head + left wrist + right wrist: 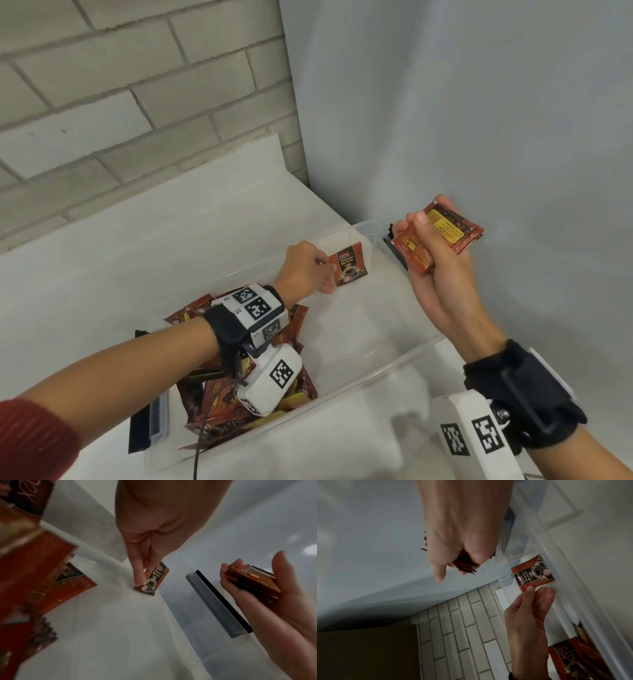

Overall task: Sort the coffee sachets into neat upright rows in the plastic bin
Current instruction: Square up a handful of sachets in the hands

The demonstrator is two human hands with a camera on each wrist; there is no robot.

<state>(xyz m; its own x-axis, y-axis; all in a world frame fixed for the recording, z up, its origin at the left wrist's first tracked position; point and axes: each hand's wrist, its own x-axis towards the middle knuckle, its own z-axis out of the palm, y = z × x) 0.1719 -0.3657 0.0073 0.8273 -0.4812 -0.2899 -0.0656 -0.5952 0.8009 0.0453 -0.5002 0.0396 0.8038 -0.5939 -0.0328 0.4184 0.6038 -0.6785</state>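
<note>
A clear plastic bin [394, 368] sits on a white counter. My left hand [323, 272] pinches the edge of one red-and-black coffee sachet [350, 265], which stands upright on the bin floor by the far wall. The left wrist view shows the left hand [145, 574] on this sachet [155, 579], its bottom edge on the floor. The right wrist view shows the sachet [533, 573] through the bin wall. Over the bin's right end, my right hand [423, 226] grips a stack of sachets [445, 229]. Loose sachets [219, 387] are heaped at the bin's near-left end.
A brick wall runs behind the counter and a plain grey wall [479, 120] stands close on the right. Black-and-grey latches sit at both ends of the bin [397, 246] [147, 421]. A brown box [364, 653] shows in the right wrist view.
</note>
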